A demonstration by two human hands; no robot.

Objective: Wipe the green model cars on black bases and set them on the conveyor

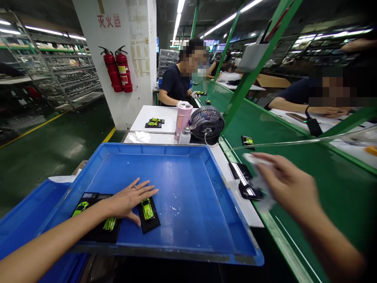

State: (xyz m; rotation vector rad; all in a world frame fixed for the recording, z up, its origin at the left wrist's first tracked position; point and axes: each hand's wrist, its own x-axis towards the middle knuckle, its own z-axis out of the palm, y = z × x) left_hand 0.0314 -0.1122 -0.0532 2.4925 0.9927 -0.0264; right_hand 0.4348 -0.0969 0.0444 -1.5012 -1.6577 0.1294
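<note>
My left hand [129, 200] reaches into a blue plastic tray [167, 251], palm down with its fingers spread. Beside its thumb and fingertips lies a bright green toy car [147, 209] on a black base; whether the hand touches it I cannot tell. Another green toy car [80, 208] and a third green toy car [110, 224], on black bases too, lie to the left, partly covered by my forearm. Over the edge of the green conveyor, my right hand [290, 184] pinches a crumpled white cloth or tissue [263, 192], blurred by motion.
Right of the tray lies a glossy black phone-like object [243, 179]. Beyond the tray stand a pink tumbler [183, 120], a small bottle [184, 136] and a black fan [207, 124]. The green conveyor [247, 118] carries another car [248, 141]. Co-workers sit ahead and right.
</note>
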